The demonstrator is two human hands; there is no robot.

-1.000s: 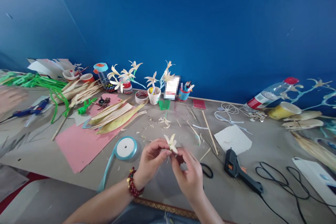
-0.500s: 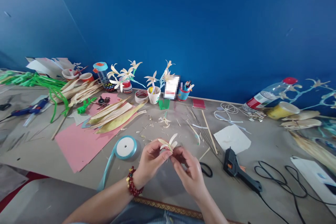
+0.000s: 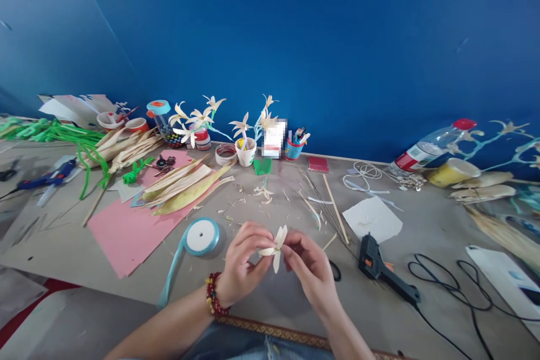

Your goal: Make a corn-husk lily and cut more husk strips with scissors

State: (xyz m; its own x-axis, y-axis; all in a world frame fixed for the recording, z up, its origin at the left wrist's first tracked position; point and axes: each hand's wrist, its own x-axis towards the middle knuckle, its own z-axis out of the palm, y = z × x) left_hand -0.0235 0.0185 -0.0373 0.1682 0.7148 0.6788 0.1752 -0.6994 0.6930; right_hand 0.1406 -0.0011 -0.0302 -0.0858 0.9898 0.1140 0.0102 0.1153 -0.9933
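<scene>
A small cream flower (image 3: 277, 248) with narrow petals is pinched between both hands, low in the middle of the head view. My left hand (image 3: 247, 259), with a red bead bracelet at its wrist, grips a petal on the left side. The thumb and fingertips of my right hand (image 3: 310, 267) close on the flower's right side. Left of my left hand lies a roll of light blue ribbon (image 3: 201, 236). A similar cream flower (image 3: 264, 195) rests on the table beyond the hands.
A black glue gun (image 3: 386, 271) with its cable lies at the right, near white paper (image 3: 373, 218). Dried husks (image 3: 185, 188) lie on pink paper (image 3: 122, 233) at the left. Cups, husk flowers and a bottle (image 3: 430, 147) stand along the blue wall.
The flower has turned between the fingers, and one petal now points down. Both hands have shifted slightly, and my left hand's fingers have come over to a petal.
</scene>
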